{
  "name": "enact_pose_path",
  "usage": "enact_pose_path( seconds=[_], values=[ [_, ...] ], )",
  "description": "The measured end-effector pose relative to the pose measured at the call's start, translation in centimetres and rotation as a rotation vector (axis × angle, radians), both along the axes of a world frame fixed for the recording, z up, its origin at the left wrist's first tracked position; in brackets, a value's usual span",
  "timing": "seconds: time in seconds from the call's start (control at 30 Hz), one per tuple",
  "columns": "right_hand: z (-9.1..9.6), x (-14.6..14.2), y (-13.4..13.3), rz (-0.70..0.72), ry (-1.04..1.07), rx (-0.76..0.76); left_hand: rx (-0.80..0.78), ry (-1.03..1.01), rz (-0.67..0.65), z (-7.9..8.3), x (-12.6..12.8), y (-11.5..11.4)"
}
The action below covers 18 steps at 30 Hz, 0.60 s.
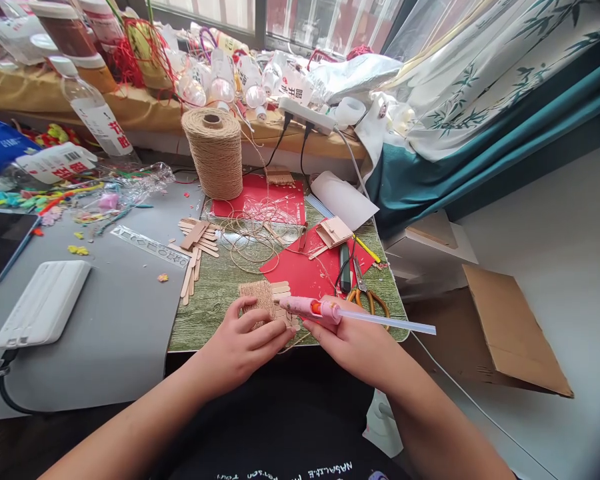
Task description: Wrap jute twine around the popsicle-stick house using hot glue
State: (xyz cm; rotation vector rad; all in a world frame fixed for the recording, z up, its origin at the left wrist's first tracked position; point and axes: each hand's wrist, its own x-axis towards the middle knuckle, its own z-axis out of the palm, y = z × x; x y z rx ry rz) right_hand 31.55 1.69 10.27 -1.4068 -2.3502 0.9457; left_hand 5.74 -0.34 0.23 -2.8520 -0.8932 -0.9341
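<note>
My left hand (240,347) grips a small piece made of popsicle sticks wrapped in jute twine (258,300) at the near edge of the green mat (215,293). My right hand (353,343) is closed around a pink hot glue gun (313,308), its nozzle pointing left at the wrapped piece. A clear glue stick (387,323) juts out of the gun's back toward the right.
A big spool of jute twine (215,152), loose twine, red paper (307,270), popsicle sticks (197,243), scissors (367,293) and a black cutter lie on the mat. A white power bank (43,303) and a tablet (3,241) sit left. A cardboard box (505,327) lies right.
</note>
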Motion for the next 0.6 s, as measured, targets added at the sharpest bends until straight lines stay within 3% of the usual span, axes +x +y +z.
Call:
enact_pose_path(
  seconds=[0.6],
  values=[
    [0.53,0.31,-0.33,0.039,0.009,-0.004,0.002,0.006,0.003,-0.07,0.12,0.09]
  ],
)
